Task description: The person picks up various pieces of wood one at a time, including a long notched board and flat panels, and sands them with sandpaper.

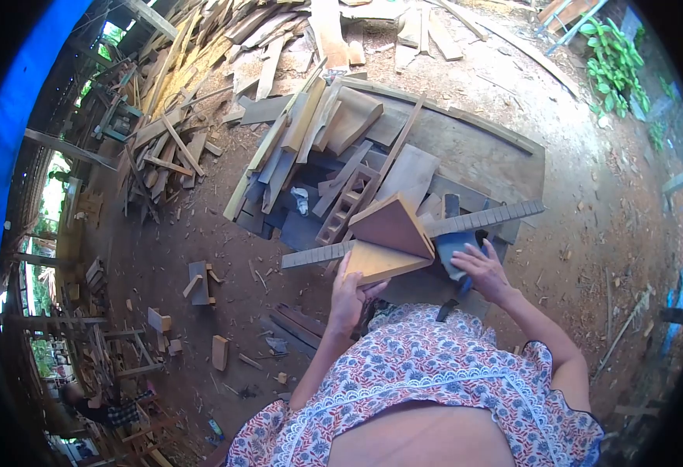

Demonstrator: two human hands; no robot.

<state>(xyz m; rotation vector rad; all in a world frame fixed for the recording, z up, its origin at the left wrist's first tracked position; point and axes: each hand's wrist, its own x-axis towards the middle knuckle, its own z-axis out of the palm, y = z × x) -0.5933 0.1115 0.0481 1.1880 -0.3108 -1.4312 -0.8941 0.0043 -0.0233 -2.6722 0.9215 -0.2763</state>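
Note:
My left hand (348,305) grips the lower edge of an angled wooden piece, fingers wrapped at its near side. This piece has two boards joined in a V: a brown board (392,224) on top and a pale yellow board (382,263) below. Across the bench behind it runs a long strip (489,218) marked with evenly spaced lines, showing on both sides of the V. To the right, my right hand (481,271) has its fingers spread beside a blue-grey, sheet-like object (452,251), fingertips right at its edge.
The low wooden worktable (505,167) carries stacked boards (310,128), a wooden block with square openings (349,204) and crumpled white material (301,200). Scrap wood (267,66) is heaped beyond it. Offcuts (219,352) lie on the dirt floor at left. A person (108,409) is at the lower left.

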